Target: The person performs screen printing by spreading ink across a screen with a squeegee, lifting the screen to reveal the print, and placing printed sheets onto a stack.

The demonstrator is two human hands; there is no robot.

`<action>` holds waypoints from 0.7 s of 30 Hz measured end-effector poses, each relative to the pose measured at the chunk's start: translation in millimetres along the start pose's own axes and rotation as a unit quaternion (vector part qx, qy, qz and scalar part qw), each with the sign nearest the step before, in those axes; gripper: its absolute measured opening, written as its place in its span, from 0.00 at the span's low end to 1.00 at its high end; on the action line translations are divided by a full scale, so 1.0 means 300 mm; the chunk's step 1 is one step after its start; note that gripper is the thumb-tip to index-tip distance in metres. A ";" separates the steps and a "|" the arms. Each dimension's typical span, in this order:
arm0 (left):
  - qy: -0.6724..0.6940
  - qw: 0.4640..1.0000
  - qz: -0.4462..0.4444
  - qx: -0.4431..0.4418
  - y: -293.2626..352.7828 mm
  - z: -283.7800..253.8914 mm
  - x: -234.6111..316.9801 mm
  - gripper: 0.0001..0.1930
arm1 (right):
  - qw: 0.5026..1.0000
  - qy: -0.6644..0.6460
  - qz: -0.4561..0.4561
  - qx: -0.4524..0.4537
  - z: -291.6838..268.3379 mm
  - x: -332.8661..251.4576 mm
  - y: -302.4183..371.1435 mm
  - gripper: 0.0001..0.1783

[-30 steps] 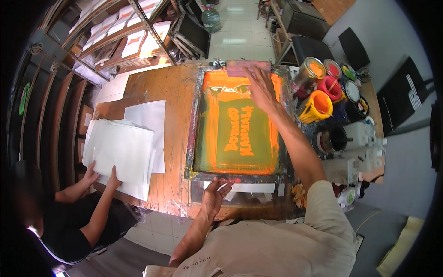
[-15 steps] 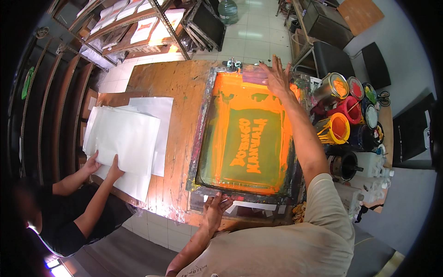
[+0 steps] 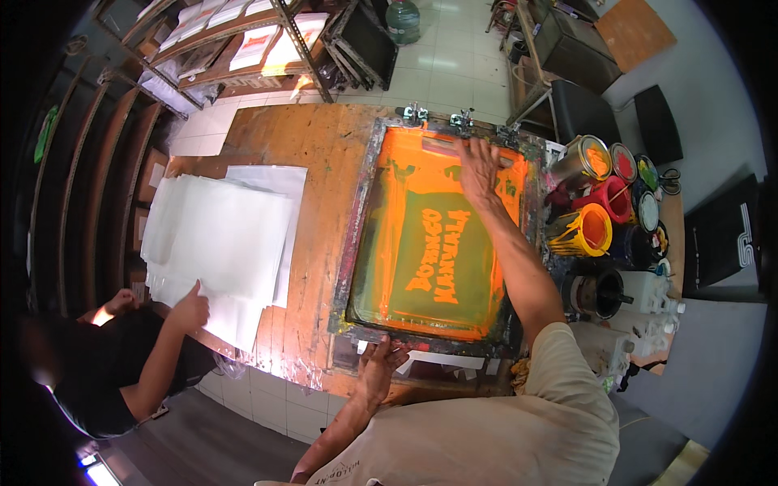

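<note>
Wooden boards, worn and stained with orange, make up the long work table [image 3: 324,170], and most of the scene is taken up by it. On its right half a screen-printing frame [image 3: 433,235] is laid flat, its mesh flooded with bright orange ink around a greenish panel in which lettering is cut out in orange. Its far edge is seen to be gripped by two metal hinge clamps [image 3: 438,119]. On the left half of the table a broad stack of white sheets [image 3: 219,243] is spread, overlapping a single sheet further back.

At the far end of the frame the right hand [image 3: 480,166] is laid across a squeegee bar [image 3: 454,147], fingers curled over it; how tightly it is gripped cannot be told. At the near edge the left hand [image 3: 381,360] is pressed on the frame's border, fingers spread wide, nothing held, just above a white sheet edge [image 3: 442,360] poking out under the frame.

To the left, another person's hand [image 3: 190,308] is rested on the near corner of the white stack, thumb raised.

Just right of the frame, a cluster of open ink tins [image 3: 604,202] is crowded together: orange, red, yellow and green are shown. A black pot [image 3: 596,293] is set near them.
</note>
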State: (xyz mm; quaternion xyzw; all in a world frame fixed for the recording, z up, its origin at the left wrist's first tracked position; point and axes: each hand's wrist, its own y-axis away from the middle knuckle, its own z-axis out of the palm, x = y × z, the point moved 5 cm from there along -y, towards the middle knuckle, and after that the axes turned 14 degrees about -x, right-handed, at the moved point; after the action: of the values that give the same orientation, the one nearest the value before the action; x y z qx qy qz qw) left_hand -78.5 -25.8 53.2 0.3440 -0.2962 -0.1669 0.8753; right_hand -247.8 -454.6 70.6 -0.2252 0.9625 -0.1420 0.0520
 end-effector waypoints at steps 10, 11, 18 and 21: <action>0.047 0.998 0.037 0.014 -0.008 -0.011 -0.020 0.05 | 0.999 -0.035 -0.017 -0.033 -0.032 -0.010 -0.037 0.24; 0.054 0.998 0.038 0.013 -0.004 -0.011 -0.027 0.05 | 0.999 -0.040 -0.001 -0.029 -0.063 0.011 -0.018 0.24; 0.040 0.998 0.037 0.019 -0.010 0.001 -0.025 0.06 | 0.993 -0.072 -0.055 -0.069 -0.105 -0.130 0.150 0.29; 0.030 0.999 0.042 0.010 -0.008 0.003 -0.019 0.08 | 0.993 -0.072 -0.034 -0.088 -0.120 -0.162 0.111 0.29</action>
State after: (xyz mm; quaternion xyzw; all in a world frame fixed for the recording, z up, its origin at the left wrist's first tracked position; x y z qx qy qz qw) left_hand -83.8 -25.2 49.7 0.3451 -0.2853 -0.1167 0.8865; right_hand -224.1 -395.3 96.7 -0.2713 0.9567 -0.0423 0.0965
